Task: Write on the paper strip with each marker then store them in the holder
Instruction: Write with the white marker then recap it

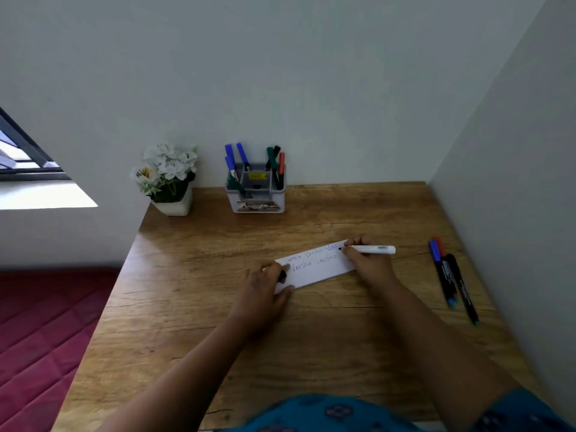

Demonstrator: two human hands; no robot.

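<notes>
A white paper strip [314, 269] lies slanted on the wooden desk [218, 307], with words written on it in two rows. My right hand [367, 263] grips a white marker [374, 250], its dark tip touching the strip's right end. My left hand [265, 291] presses on the strip's left end and holds a small black cap [282, 276] in its fingers. Three markers [448, 275] lie side by side at the desk's right edge. The grey holder [255, 194] stands at the back against the wall with several blue, green, black and red markers in it.
A white pot of white flowers [168, 179] stands at the desk's back left corner. Walls close the desk at the back and right. A red mattress [40, 332] lies lower to the left.
</notes>
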